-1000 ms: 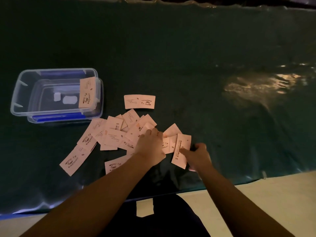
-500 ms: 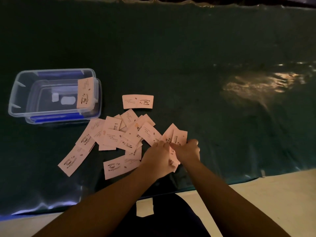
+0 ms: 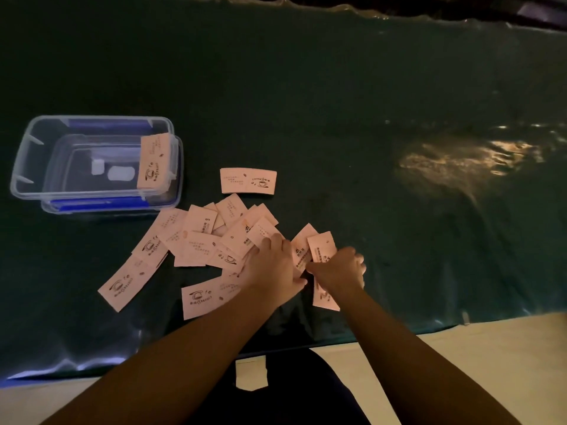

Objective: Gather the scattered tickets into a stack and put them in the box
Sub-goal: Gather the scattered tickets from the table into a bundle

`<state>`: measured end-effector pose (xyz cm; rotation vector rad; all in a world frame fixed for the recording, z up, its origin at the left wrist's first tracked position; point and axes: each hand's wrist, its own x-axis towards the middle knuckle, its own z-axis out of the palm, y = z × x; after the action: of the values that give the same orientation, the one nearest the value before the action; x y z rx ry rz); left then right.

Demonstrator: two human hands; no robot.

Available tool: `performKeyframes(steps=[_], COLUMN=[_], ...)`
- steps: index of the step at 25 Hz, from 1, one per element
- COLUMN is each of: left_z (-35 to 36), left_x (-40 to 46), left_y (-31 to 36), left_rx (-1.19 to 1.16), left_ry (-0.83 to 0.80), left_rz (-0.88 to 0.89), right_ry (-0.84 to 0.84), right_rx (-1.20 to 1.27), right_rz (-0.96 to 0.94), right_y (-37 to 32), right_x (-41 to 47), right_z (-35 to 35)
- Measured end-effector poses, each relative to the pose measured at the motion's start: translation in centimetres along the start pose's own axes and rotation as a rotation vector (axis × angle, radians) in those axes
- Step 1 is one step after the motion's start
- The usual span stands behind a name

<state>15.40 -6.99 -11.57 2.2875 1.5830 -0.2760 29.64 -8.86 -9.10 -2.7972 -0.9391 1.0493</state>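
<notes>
A: What's changed w/ the pale pink rectangular paper tickets (image 3: 196,240)?

B: A sec ago the left hand (image 3: 271,268) was flat on the pile's right edge and the right hand (image 3: 340,268) sat apart, pinching one ticket. Now both hands meet over the right-side cluster, so a few tickets are being squared into a small bunch (image 3: 319,250) btwn them. Judging by that, stacking has only started.

A: Hand states?

B: Left: fingers spread, palm down, pressing on tickets. Right: curled narrow round the bunch's edge, a ticket corner sticking out below the wrist. Can't tell how many it holds.

A: Rest of the tickets?

B: Most are loose, overlapping in a fan left of the hands on the dark green shiny plastic sheet (image 3: 306,102). One lone ticket (image 3: 248,180) lies apart, farther up. One ticket leans inside the clear rectangular plastic box w/ blue clips (image 3: 27,185), against its right wall. Box is well left of the hands.

A: Materials?

B: Tickets: thin, flat, matte paper, printed coffee-cup logo; prob. slide easily on the slick, wrinkled sheet. Box: rigid, see-through, rounded corners.
</notes>
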Motion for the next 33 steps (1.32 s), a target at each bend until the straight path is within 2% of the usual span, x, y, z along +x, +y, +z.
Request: performKeyframes(steps=[3, 5, 8, 12, 16, 18, 23, 25, 27, 29, 33], left_z=[-0.2, -0.6, -1.7, -2.7, -2.9, -3.0, -3.6, -3.8, -4.0, -4.1, -4.4], left_x=[0.5, 0.7, 0.6, -0.3, -0.8, -0.9, -0.8, -0.6, -0.6, -0.7, -0.6], left_y=[0.1, -0.6, -2.4, -4.6, -6.0, -6.2, -7.0, -7.6, -8.1, -8.4, -8.9], left_rx=[-0.03, -0.042, -0.088, -0.13, -0.119, -0.1, -0.123, -0.145, -0.154, -0.158, -0.171], left_ry=[-0.014, -0.001, 0.005, 0.071, 0.053, 0.061, 0.074, 0.051, 0.038, 0.031, 0.001], left_rz=[-0.002, 0.056, 0.138, 0.035, -0.076, -0.107, -0.254, -0.282, -0.3, -0.32, -0.329], right_ry=[0.006, -0.002, -0.105, -0.199, -0.164, -0.191, -0.259, -0.308, -0.306, -0.251, -0.135], right_rx=[-0.122, -0.268, -0.509, -0.704, -0.712, -0.616, -0.161, 0.129, 0.319, 0.345, 0.207], right_rz=[-0.188, -0.417, -0.71, -0.853, -0.781, -0.711, -0.538, -0.352, -0.161, -0.07, -0.064], right_y=[0.7, 0.7, -0.9, -2.6, -2.9, -2.7, -3.2, -4.4, -6.2, -7.7, -9.6], right_x=[0.9, 1.5, 2.3, 2.4, 2.1, 2.0, 2.5, 2.4, 2.2, 2.0, 1.6], right_z=[-1.6, -2.6, -3.3, -2.9, -2.7, -2.4, -2.4, -2.0, -1.3, -0.3, 1.4])
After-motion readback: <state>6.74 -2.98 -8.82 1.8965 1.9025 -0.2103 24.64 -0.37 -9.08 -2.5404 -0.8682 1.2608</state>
